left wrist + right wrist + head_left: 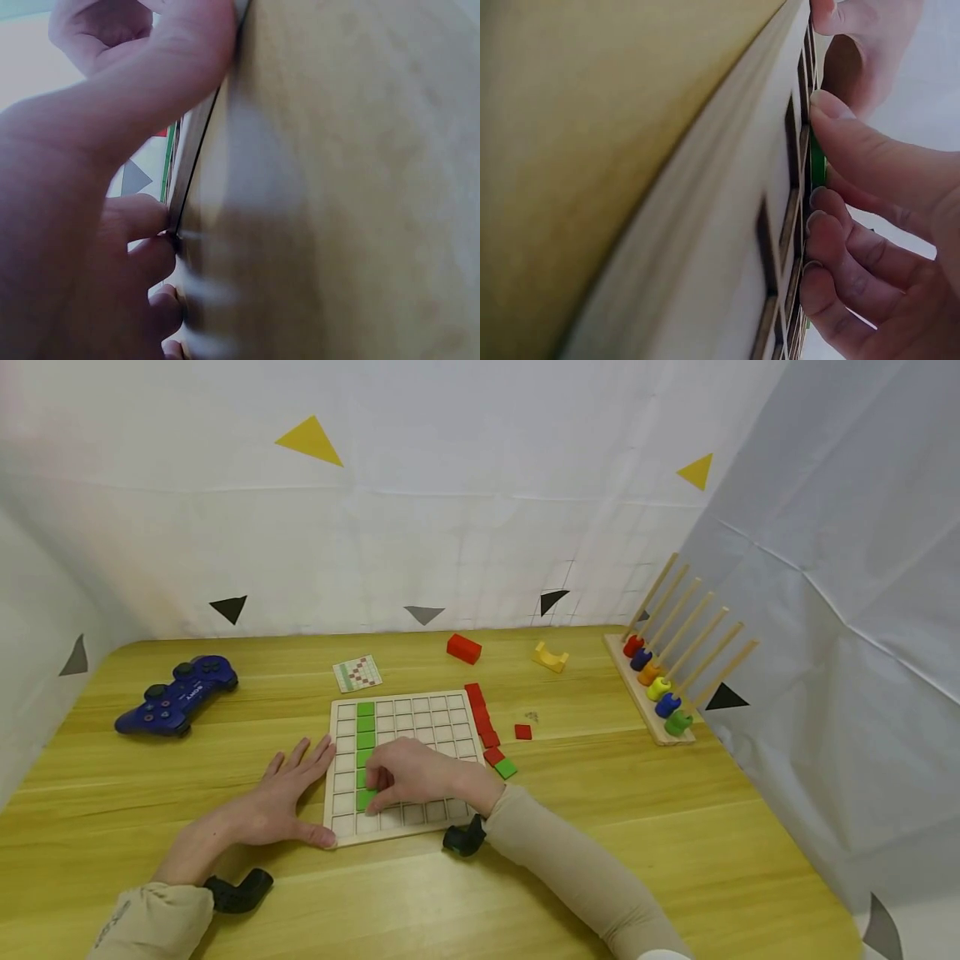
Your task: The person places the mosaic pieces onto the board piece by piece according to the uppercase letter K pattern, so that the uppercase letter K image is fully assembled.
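A person's left hand [279, 800] steadies a pale grid board [423, 721] on a wood-grained table [420, 902], its fingers spread wide and its tips touching the board's left edge, the thumb at the near left corner. The right hand [420, 770] reaches across the board from its right side, fingers curled narrow at the near end of a column of green tiles [365, 741] that fills much of the board's second column from the left. Thumb and forefinger appear to pinch the last green tile [818, 166] in that line, though the steep angle of the right wrist view makes the grip hard to confirm.

Along the board's right edge runs a string of red tiles [483, 724], ending in a loose green piece [506, 768]; a single red square [522, 732] lies a little farther right of the board. Just beyond the board's far edge sits a small pattern card [357, 673], with a red block [463, 648] and a yellow arch [551, 660] behind the board and toward its right. A blue game controller [176, 696] rests to the board's left, while a wooden peg stand [663, 735] holding coloured pieces [649, 673] stands well to the board's right.
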### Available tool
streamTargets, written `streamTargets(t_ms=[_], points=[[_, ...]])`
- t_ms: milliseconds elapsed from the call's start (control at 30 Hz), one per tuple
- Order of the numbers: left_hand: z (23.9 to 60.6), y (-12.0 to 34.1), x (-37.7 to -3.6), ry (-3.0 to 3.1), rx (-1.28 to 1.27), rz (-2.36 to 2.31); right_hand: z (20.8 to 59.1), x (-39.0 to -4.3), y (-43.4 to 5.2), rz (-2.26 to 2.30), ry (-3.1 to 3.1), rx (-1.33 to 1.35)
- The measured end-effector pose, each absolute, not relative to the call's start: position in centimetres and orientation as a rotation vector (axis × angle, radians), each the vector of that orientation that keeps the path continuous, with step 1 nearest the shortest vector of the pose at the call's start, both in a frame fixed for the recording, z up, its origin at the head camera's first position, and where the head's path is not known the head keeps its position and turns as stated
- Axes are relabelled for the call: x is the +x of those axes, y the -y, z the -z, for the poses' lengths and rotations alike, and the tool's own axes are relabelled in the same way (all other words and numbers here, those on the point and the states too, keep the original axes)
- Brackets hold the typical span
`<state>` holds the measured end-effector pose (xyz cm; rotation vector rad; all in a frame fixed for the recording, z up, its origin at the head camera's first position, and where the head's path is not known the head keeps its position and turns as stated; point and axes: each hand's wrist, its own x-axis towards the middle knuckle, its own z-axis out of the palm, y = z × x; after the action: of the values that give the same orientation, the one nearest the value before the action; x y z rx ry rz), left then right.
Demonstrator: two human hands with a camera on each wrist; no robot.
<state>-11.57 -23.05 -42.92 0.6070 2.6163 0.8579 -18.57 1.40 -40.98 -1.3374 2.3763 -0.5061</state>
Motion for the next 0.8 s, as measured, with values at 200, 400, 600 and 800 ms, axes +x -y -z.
streamTargets(t_ms=[200, 400, 600, 800], points=[[42.95, 23.04, -11.63, -2.621, 0.613, -0.849, 41.3, -18.67, -1.42, 0.495, -2.383, -1.406], [42.9, 23.05, -11.6, -2.625, 0.625, -0.847, 41.33, -18.58, -1.44, 0.511, -2.393, -1.409], [42.83, 23.02, -11.6, -2.62, 0.619, -0.854, 41.12, -18.57, -1.52, 0.539, -2.373, -1.34], [42.81, 23.0, -11.61, -2.621, 0.616, -0.851, 41.22, -18.62, -1.54, 0.55, -2.351, -1.304]])
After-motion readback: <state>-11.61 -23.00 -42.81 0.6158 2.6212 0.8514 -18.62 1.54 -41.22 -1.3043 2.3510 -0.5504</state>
